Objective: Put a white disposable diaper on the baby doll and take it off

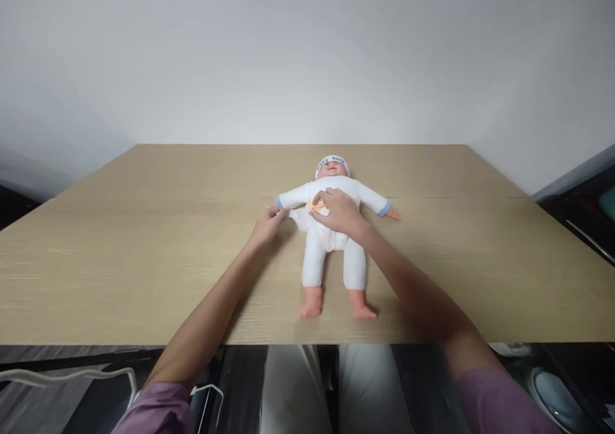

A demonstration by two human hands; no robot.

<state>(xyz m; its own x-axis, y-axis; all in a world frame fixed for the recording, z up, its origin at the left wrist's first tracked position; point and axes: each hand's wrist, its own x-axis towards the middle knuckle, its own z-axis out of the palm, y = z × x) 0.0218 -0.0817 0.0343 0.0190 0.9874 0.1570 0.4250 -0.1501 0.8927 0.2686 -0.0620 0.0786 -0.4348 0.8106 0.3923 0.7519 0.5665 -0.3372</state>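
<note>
Baby doll [355,264] face-up on table [168,248], feet toward near edge. Diaper [332,240] at hips: left hand [270,224] pinching its side wing; right hand [340,211] blocks the belly, can't tell if pinching. White wall [298,62] behind; cable [108,374] lower left.

- Left arm [216,296] reaches forward across the counter's [120,261] near edge.
- Left hand [269,224], above the counter, has thumb and fingertips drawn together.
- Right arm [413,283] slants inward over that edge.
- Right hand [340,211], slightly farther in, has curled fingers.
- Legs [372,389] sit parted below the edge.
</note>
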